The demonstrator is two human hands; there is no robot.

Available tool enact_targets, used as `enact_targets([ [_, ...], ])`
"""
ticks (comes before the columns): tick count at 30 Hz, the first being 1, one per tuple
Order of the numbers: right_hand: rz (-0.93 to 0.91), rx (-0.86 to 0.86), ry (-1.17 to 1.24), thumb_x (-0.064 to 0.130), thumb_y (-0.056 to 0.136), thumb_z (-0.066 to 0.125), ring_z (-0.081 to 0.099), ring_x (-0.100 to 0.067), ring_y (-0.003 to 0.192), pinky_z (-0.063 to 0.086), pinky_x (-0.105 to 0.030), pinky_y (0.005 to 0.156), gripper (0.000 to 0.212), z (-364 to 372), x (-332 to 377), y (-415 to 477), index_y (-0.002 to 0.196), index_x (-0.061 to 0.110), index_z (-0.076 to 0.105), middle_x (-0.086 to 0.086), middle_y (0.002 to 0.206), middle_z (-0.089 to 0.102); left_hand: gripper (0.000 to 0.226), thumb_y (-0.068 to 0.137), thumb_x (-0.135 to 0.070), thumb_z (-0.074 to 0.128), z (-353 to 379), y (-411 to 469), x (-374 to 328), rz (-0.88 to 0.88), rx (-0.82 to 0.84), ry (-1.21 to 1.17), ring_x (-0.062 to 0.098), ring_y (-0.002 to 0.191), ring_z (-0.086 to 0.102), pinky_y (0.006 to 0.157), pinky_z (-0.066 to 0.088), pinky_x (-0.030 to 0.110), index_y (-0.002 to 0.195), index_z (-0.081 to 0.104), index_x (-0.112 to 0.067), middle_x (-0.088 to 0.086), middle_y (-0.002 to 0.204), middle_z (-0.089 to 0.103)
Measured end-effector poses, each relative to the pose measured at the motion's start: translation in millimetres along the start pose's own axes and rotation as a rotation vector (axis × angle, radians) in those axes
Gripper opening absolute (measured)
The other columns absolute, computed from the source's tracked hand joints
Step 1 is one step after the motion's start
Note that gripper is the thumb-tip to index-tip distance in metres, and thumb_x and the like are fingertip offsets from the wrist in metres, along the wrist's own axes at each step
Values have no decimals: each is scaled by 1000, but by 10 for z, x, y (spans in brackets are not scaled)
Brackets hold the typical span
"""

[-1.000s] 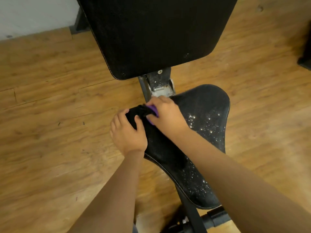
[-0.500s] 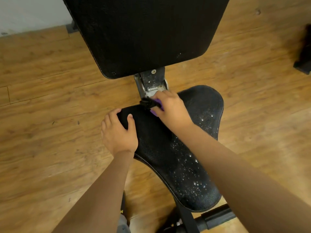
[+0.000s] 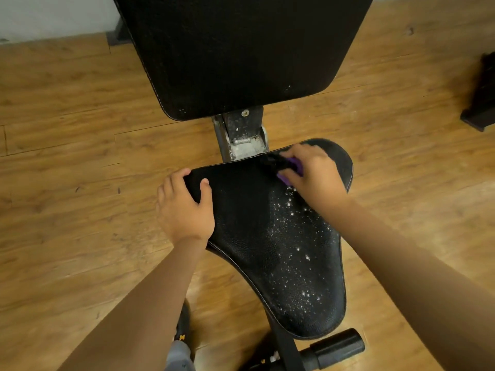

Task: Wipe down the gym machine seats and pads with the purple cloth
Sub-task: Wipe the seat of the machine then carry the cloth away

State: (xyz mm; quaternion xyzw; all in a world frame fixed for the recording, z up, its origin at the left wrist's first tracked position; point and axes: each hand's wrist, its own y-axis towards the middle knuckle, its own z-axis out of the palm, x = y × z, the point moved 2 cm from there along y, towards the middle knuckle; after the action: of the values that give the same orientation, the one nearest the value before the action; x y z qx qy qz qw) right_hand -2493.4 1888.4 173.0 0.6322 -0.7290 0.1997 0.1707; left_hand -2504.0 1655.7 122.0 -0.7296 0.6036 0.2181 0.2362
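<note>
Right hand (image 3: 313, 175) of mine grips the crumpled purple cloth (image 3: 294, 164), pressing it on the far right corner of the black textured padded seat (image 3: 254, 250). Beyond the seat stands the large black rectangular back pad (image 3: 241, 49). My left hand (image 3: 184, 210) clasps the seat's far left corner, thumb on top. White droplets (image 3: 294, 210) speckle the seat's right half.

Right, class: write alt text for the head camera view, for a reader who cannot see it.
A person's right hand presses a purple cloth on the far end of a black bench seat speckled with droplets, while the left hand grips the seat's left edge. A black back pad rises beyond, over a wooden floor.
</note>
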Motion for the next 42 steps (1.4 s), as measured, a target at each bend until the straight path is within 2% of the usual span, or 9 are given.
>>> enact_targets([
  [2,-72,29,-39,14,80,74,50,-20,83,35,-29,68,23,-120,-104,-62,101,8,66,1,86,57,38,94,-39,52,-1,4,1,0,1,1,25,114,51,94,42,41,124,53,-16,4,121,58],
  [9,278,-122,-14,12,85,68,57,-28,96,42,-31,69,16,-339,-636,439,100,10,61,-2,91,56,39,94,-41,50,-4,4,10,2,7,0,25,113,51,94,44,43,124,52,-17,4,122,58],
  [18,172,-91,14,14,82,72,55,-26,79,34,-30,61,13,-453,-714,-70,91,12,63,-4,81,58,39,94,-41,50,-5,18,7,-3,4,7,25,114,51,93,41,38,124,53,-17,3,122,58],
  [22,315,-134,55,15,85,68,51,-16,79,34,-16,53,12,-446,-775,306,94,11,61,-1,86,57,46,91,-50,52,-34,6,-16,-3,10,1,24,112,52,92,43,39,124,53,-18,2,121,58],
  [27,324,-157,190,13,82,72,55,-9,68,44,-24,59,12,-397,-587,-415,87,15,62,-5,77,65,48,90,-50,54,-38,17,-19,8,20,9,24,112,52,88,41,35,124,53,-17,3,121,58],
  [30,296,-165,233,11,83,72,55,8,64,39,-6,57,15,-339,-449,-780,92,19,63,8,72,63,47,91,-49,54,-35,18,-14,16,19,1,25,111,53,88,40,35,123,53,-16,4,120,58],
  [35,355,-284,141,15,79,71,45,-16,66,43,-38,60,19,-403,-735,-157,77,16,52,0,68,50,46,91,-48,53,-51,8,-25,8,11,21,25,112,52,82,36,30,124,52,-16,4,121,58],
  [40,362,-247,231,18,79,72,58,-21,72,49,-38,66,13,-228,-519,-467,85,18,60,-3,79,62,46,92,-47,53,-56,12,-28,16,27,23,26,114,50,83,31,27,125,52,-15,5,123,57],
  [42,283,-153,255,15,79,76,57,-13,81,46,-20,72,22,-145,-207,-947,96,24,65,1,88,64,46,92,-48,53,-52,20,-25,10,28,25,26,113,50,82,31,27,125,52,-16,5,122,57],
])
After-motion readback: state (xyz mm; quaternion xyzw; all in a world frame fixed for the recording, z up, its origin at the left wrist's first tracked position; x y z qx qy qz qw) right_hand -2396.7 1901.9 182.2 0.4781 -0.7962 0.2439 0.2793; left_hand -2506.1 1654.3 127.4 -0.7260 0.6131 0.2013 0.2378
